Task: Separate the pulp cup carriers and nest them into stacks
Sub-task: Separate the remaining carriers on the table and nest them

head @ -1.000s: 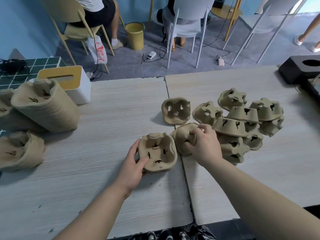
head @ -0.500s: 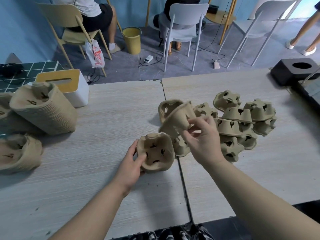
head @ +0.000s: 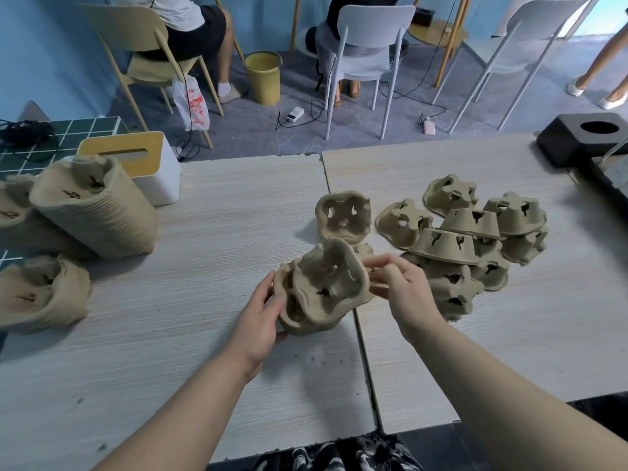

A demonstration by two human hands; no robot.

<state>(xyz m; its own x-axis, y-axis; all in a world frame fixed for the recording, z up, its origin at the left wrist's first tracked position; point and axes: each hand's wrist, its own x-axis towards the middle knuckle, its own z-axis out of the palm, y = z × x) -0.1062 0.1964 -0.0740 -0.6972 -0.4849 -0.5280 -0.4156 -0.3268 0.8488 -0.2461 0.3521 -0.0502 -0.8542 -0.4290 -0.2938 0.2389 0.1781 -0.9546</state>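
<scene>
My left hand [head: 261, 312] grips the left rim of a tan pulp cup carrier [head: 297, 312] tilted up off the table. My right hand [head: 402, 288] pinches the right edge of a second carrier [head: 331, 278], which sits tilted, partly inside the first. One loose carrier [head: 343, 215] lies open side up just behind them. A jumbled pile of several loose carriers [head: 469, 239] spreads to the right of my right hand. Tall nested stacks [head: 95, 209] lie on their sides at the far left, with a shorter stack [head: 40, 294] in front of them.
A white tissue box with a yellow lid [head: 142, 164] stands behind the stacks. A black block with a round hole [head: 584, 137] sits at the far right. A seam [head: 363, 351] splits the two wooden tables. Chairs, seated people and a yellow bin [head: 263, 76] are beyond the far edge.
My right hand lifted a carrier from the pile's left edge, carried it left and brought it down onto the carrier in my left hand, which has tilted up off the table.
</scene>
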